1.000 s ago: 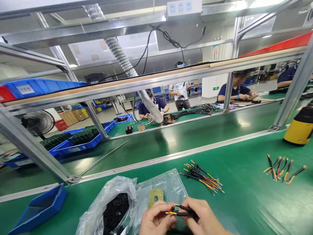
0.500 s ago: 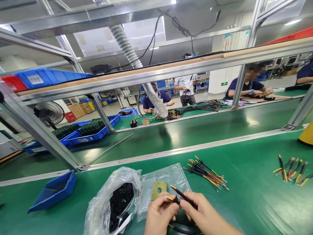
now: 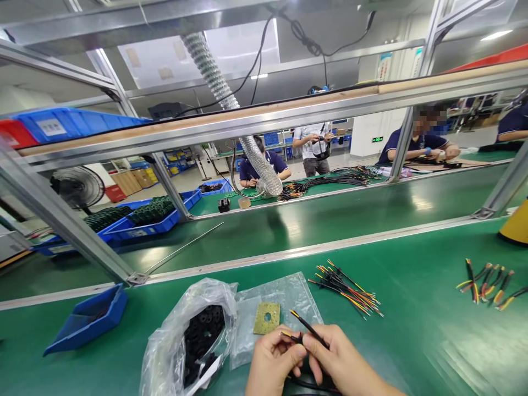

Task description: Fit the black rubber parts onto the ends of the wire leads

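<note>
Near the bottom middle, my left hand (image 3: pixel 272 360) is closed, pinching a thin cable end (image 3: pixel 291 336) with yellow wire tips and a black part on it. Right beside it, my right hand (image 3: pixel 340 355) pinches a black cable (image 3: pixel 315 332) whose yellow and orange wire tips point up and left. The fingertips of both hands nearly meet. Below them, more black cable (image 3: pixel 313 386) runs along the bottom edge, partly hidden. Just beyond my left hand, a yellowish square pad (image 3: pixel 267 318) with a hole lies on a clear plastic bag (image 3: pixel 293 291).
An open plastic bag (image 3: pixel 163 346) of small black parts (image 3: pixel 204 330) stands left of my hands. Further left is a blue bin (image 3: pixel 88 319). Thin wires (image 3: pixel 348 291) are bunched beyond my right hand; short cables (image 3: pixel 489 280) lie far right. People work behind the metal frame (image 3: pixel 264 261).
The two cable ends remain pinched close together, with slight finger shifts. The view has moved a little. In the background, a standing person's hands have risen.
</note>
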### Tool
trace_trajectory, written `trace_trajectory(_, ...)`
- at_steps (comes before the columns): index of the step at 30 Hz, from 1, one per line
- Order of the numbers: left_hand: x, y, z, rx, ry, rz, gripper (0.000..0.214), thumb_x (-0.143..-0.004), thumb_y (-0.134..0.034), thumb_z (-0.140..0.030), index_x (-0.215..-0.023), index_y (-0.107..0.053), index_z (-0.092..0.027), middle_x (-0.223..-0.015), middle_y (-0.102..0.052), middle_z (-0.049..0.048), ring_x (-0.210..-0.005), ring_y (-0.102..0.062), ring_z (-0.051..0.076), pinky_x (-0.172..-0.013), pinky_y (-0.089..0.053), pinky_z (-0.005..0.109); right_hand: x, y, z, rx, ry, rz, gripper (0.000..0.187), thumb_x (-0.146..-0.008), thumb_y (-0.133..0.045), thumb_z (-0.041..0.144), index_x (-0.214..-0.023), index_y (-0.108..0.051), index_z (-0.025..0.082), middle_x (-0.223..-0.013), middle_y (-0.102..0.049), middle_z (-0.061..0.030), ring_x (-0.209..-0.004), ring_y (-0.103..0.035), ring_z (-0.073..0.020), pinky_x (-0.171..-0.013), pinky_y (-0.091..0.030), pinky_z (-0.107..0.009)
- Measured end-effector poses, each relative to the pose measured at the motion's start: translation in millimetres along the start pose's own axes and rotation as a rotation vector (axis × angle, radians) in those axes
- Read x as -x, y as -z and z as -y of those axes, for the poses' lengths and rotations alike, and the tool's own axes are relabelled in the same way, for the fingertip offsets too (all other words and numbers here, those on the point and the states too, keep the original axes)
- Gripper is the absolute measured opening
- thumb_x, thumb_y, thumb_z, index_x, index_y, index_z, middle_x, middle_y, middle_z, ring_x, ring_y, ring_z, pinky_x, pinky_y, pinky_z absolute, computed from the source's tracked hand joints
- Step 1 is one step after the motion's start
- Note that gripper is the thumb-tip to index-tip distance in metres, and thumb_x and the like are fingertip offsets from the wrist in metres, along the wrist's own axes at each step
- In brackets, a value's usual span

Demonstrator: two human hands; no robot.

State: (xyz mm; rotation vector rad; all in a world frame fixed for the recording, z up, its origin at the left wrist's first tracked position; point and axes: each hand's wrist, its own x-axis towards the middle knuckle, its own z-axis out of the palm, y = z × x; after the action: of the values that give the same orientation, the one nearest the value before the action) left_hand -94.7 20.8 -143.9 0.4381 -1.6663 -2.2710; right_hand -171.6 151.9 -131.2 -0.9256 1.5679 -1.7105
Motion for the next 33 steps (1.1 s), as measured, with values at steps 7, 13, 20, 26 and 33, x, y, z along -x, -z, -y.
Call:
trace_trajectory(7,-3.3,2.2,0.0,-0.048,0.029,-0.011,0.039,-0.06,-0.089,-0.049,-0.071,-0.078,-0.013,-0.061,-0.064,0.0025,-0.049,-0.053,0.01,-0.044,-0.043,0.018,-6.3,5.3,-2.4,-0.091,-0.114,0.023,0.07,-0.081,-0.048,0.081,-0.06,-0.062,0.016,-0.051,-0.054,0.0022,-0.038,-0.019,-0.005,-0.04,-0.014,-0.021)
trace_trajectory(13,-5.2,0.7,-9.1,0.142,0.123,-0.015,0.05,-0.061,-0.086,-0.055,-0.087,-0.082,-0.012,-0.073,-0.072,0.0117,-0.063,-0.06,0.015,-0.05,-0.047,0.02,-10.9,13.7,-16.3,-0.137,-0.185,-0.057,0.067,-0.077,-0.054,0.08,-0.07,-0.063,0.014,-0.046,-0.046,0.0066,-0.036,-0.014,-0.0044,-0.038,-0.007,-0.022)
trace_trajectory(20,-3.6,-1.0,-1.4,-0.159,-0.146,-0.095,0.036,-0.057,-0.089,-0.05,-0.061,-0.077,-0.017,-0.077,-0.065,0.0059,-0.061,-0.057,0.015,-0.046,-0.048,0.021,-2.0,6.2,-9.3,0.26,0.073,-0.118,0.062,-0.094,-0.038,0.069,-0.062,-0.056,0.018,-0.056,-0.06,-0.0013,-0.06,-0.056,-0.0164,-0.065,-0.043,-0.027)
trace_trajectory(26,-2.5,0.7,0.4,-0.044,-0.114,-0.023,0.034,-0.057,-0.09,-0.047,-0.059,-0.075,-0.016,-0.073,-0.065,0.0042,-0.054,-0.055,0.012,-0.046,-0.05,0.022,3.7,3.7,-18.4,0.459,0.089,-0.091,0.058,-0.099,-0.028,0.061,-0.076,-0.06,0.018,-0.05,-0.061,-0.0004,-0.051,-0.059,-0.0164,-0.06,-0.044,-0.026)
trace_trajectory(33,-0.1,-2.6,5.5,-0.09,-0.078,-0.036,0.041,-0.065,-0.084,-0.052,-0.081,-0.077,-0.015,-0.081,-0.066,0.0071,-0.063,-0.058,0.016,-0.044,-0.047,0.021,-2.9,12.0,-14.2,0.481,0.067,-0.104,0.054,-0.1,-0.028,0.057,-0.071,-0.055,0.02,-0.053,-0.062,-0.0008,-0.052,-0.059,-0.0168,-0.057,-0.044,-0.025)
